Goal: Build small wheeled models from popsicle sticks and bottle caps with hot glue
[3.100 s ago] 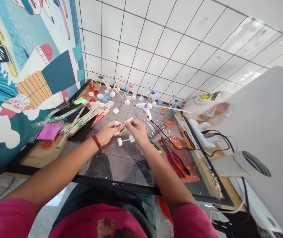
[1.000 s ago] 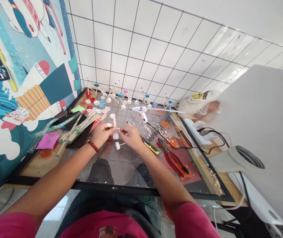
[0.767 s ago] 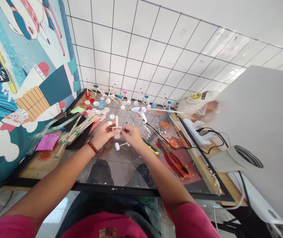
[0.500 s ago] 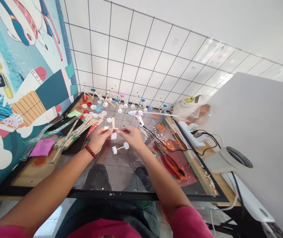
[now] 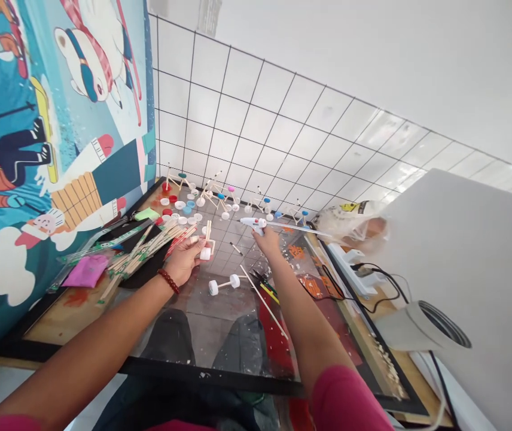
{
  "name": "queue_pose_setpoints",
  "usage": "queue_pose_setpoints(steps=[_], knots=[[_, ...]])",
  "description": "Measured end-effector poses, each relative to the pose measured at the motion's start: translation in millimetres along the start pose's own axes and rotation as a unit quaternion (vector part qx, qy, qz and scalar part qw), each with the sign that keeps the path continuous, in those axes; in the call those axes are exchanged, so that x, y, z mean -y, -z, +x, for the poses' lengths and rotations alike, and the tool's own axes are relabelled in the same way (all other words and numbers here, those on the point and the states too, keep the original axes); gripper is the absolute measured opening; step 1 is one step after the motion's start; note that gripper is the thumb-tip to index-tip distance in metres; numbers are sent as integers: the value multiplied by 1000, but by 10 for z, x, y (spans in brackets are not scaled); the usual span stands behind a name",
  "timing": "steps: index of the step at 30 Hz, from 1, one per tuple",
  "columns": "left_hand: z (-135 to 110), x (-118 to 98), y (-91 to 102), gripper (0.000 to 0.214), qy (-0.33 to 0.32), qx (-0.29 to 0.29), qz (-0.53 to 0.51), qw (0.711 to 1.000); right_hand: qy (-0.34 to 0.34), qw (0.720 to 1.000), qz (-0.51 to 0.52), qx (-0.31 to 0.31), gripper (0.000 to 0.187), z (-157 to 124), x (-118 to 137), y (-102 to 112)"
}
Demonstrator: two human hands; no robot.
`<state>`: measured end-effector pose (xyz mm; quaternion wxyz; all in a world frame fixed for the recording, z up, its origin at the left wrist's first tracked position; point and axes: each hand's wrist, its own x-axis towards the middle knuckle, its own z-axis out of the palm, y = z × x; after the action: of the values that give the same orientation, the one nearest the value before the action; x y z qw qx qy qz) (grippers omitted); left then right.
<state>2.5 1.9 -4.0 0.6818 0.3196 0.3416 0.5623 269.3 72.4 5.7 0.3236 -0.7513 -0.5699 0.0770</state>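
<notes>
Pinched in my left hand (image 5: 185,258) is a small wooden stick frame (image 5: 209,230) with a white bottle cap (image 5: 205,254) at its lower end. My right hand (image 5: 265,240) is closed round the handle of a white hot glue gun (image 5: 254,223), whose nozzle points left; a clear glue stick (image 5: 298,228) juts from its back. Below my hands lies a stick axle with white cap wheels (image 5: 224,284). A long thin stick (image 5: 264,302) lies to its right, beside cutters (image 5: 265,286) partly hidden by my right forearm.
Several stick-and-cap models (image 5: 226,197) stand along the back by the wire grid. Wooden sticks (image 5: 143,251) and a pink packet (image 5: 86,271) lie left. At right are a power strip (image 5: 355,272), a black cord (image 5: 328,293) and a grey-white cylinder (image 5: 421,326).
My right hand has left the stick frame and taken hold of the glue gun. My left hand still holds the frame. The view has shifted, and the long stick now shows.
</notes>
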Motion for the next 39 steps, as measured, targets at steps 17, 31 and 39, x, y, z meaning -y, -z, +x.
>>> queue_pose_setpoints(steps=[17,31,39], knots=[[13,94,7,26,-21,20,58,998,227,962,150,31,32,-1393,480,513],[-22,73,-35,27,2,30,39,999,268,963,-33,10,32,-1429,512,449],[-40,87,-37,26,3,47,49,998,286,957,-51,-18,31,-1415,472,403]])
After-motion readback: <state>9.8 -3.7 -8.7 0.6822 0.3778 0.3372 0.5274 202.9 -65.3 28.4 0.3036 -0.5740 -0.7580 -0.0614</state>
